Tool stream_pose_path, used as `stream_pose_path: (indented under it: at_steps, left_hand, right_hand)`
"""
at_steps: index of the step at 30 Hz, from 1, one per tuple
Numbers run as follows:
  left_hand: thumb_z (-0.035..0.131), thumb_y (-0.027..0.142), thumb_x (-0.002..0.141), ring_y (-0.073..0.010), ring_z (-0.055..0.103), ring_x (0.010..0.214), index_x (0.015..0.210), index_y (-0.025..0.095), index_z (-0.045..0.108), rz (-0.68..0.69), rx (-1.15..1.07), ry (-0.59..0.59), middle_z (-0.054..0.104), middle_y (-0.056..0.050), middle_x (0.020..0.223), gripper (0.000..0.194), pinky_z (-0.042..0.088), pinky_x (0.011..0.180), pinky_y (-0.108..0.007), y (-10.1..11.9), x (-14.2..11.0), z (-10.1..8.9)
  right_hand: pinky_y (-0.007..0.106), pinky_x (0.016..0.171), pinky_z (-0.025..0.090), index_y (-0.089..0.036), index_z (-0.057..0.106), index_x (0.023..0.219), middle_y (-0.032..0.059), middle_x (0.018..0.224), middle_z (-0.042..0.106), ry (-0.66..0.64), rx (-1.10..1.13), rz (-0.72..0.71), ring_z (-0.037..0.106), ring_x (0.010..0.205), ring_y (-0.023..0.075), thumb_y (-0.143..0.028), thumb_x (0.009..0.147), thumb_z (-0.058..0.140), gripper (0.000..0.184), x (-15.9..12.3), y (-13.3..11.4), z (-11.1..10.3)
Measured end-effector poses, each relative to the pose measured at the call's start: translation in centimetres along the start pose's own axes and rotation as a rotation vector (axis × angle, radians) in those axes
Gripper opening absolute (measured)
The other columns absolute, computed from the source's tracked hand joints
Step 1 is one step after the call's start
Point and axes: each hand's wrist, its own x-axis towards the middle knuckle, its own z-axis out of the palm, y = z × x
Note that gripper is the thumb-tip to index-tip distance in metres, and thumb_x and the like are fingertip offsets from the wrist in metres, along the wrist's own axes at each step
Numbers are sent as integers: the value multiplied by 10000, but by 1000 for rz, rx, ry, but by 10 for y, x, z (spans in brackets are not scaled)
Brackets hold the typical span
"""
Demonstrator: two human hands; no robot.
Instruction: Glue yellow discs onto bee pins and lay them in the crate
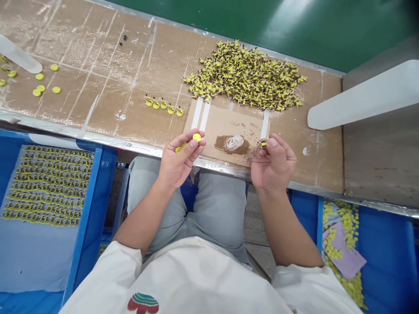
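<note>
My left hand (178, 161) pinches a small yellow disc (197, 137) between thumb and fingertips, with another yellow disc (179, 148) tucked against the palm. My right hand (271, 163) holds a tiny yellow-and-dark figure piece (262, 142) at its fingertips. Both hands hover over the near edge of the cardboard-covered bench (114, 78). Between them lies a brown glue patch (234, 144) on a cardboard sheet. A big heap of yellow figure pieces (245, 76) lies beyond. Several assembled figures on discs (163, 104) stand in a row to the left.
Loose yellow discs (42, 83) lie at the far left beside a white chute (19, 56). Another white chute (363, 98) is at right. A blue tray (101, 174) at my left holds rows of finished pieces; a blue bin (386, 261) at right holds more.
</note>
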Motion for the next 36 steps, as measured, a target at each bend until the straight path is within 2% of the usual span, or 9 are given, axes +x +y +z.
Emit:
stream_pose_path:
  at_steps: [5,8,10,13,16,19,29,33,36]
  left_hand:
    - [880,274,717,-64,752,840,983,235,786,-22,-21,-11,788,0,1015,284,579,785,-104,-1,0,2]
    - [884,291,710,-59,751,816,985,229,774,-34,-16,3,788,5,994,303,578,767,-102,0,1,2]
    - [881,301,714,-61,752,815,987,226,769,-37,-11,6,788,4,995,305,580,771,-108,-1,1,2]
    - [879,311,718,-68,754,826,987,225,770,-33,-12,-8,790,0,998,303,582,774,-113,-1,1,1]
    - [873,300,728,-64,752,825,977,227,778,-30,-26,-28,792,-3,1000,276,578,756,-101,-1,1,1]
    - [870,302,732,-69,752,823,970,227,779,-26,-23,-29,793,-9,1000,266,583,755,-108,-1,1,1]
    - [868,314,733,-90,757,839,993,230,770,-51,-2,-5,788,-9,1015,290,596,818,-161,-1,2,-2]
    - [871,312,728,-86,755,834,982,234,779,-41,-8,-16,791,-7,1006,282,594,787,-144,-1,2,-1]
    - [878,316,718,-88,755,843,980,238,784,-37,-2,-11,792,-9,1013,289,593,796,-146,0,1,0]
  right_hand:
    - [182,500,457,-286,769,824,-55,735,690,-51,98,140,507,520,37,-352,672,873,196,-3,-18,1]
    - [195,495,464,-290,767,838,-51,754,700,-72,54,135,499,504,40,-384,691,853,195,-3,-18,1]
    - [215,508,490,-280,770,853,-39,755,707,-24,-27,44,543,525,61,-404,689,858,223,-4,-13,1]
    - [294,618,570,-248,788,867,-5,769,730,66,-254,-222,648,642,130,-364,704,870,216,-7,-6,4]
    - [356,680,586,-244,799,883,10,760,739,-15,-451,-438,666,683,167,-308,759,837,144,-10,-2,8]
    - [368,662,576,-260,798,903,7,751,742,-85,-530,-503,652,656,168,-299,795,804,114,-10,0,10]
    - [378,667,587,-279,800,876,-4,717,720,-95,-574,-495,665,657,182,-351,786,807,115,-8,4,9]
    - [394,690,600,-256,799,887,8,738,729,-83,-518,-471,672,670,184,-330,784,814,128,-9,4,10]
    - [380,715,613,-242,796,879,6,770,742,-21,-404,-394,692,702,178,-325,756,844,156,-6,6,9]
